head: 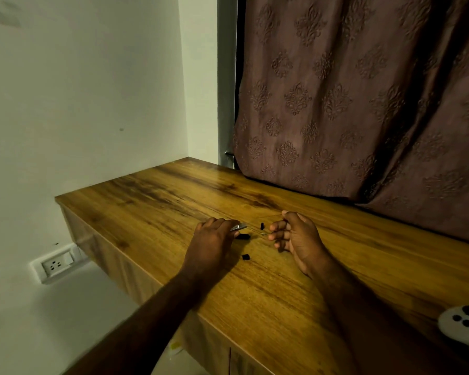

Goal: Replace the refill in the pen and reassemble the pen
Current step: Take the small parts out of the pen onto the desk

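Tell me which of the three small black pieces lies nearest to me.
The front black piece, alone between the wrists. The middle piece and the back piece lie farther away.

The scene is dim, with a warm yellow cast. The wall (79, 90) is the brightest area, and its light is soft and even. A faint sheen lies on the tabletop (195, 180) near its far corner. The left hand (211, 239), the right hand (298, 236) and both forearms are underexposed, almost silhouettes. The silvery pen barrel (238, 227) under the left fingers catches a small glint. The curtain (363, 90) smears toward the right edge, where the wide lens bends lines. The small black pen parts (246, 257) show no detail.
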`<state>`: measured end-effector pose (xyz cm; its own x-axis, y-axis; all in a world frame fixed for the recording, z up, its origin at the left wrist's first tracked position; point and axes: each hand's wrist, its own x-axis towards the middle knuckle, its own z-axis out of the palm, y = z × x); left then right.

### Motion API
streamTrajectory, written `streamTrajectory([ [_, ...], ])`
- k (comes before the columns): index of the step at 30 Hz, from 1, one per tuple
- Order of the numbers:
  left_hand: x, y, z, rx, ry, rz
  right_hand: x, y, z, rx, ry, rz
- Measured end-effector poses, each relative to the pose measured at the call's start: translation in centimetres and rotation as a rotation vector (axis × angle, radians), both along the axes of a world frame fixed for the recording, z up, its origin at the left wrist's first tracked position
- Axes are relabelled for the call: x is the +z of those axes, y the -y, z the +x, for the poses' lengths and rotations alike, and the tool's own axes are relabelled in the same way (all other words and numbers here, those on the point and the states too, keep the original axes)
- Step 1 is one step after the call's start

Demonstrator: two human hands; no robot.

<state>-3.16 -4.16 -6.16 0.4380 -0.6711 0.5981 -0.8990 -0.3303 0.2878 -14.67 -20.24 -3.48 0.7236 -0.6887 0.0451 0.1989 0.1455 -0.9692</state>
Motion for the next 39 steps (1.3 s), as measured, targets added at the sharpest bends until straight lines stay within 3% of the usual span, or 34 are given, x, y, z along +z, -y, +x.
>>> streamTrajectory([
  [13, 1.2, -0.9, -2.1, -0.004, -0.183, -0.196, 0.0, 0.3, 0.0, -0.054, 0.079, 0.078],
  [21, 0.2, -0.5, -0.7, 0.050, -0.252, -0.155, -0.7, 1.2, 0.2, -0.197, 0.065, 0.045],
  [23, -0.1, -0.4, -0.4, 0.048, -0.259, -0.159, -0.9, 1.4, 0.2, -0.262, 0.011, -0.026],
  [30, -0.4, -0.1, 0.0, 0.071, -0.225, -0.172, -2.1, 0.9, 0.8, -0.320, -0.211, -0.565],
  [39, -0.1, -0.2, -0.2, 0.076, -0.230, -0.160, -2.3, 0.4, 1.2, -0.348, -0.360, -0.880],
])
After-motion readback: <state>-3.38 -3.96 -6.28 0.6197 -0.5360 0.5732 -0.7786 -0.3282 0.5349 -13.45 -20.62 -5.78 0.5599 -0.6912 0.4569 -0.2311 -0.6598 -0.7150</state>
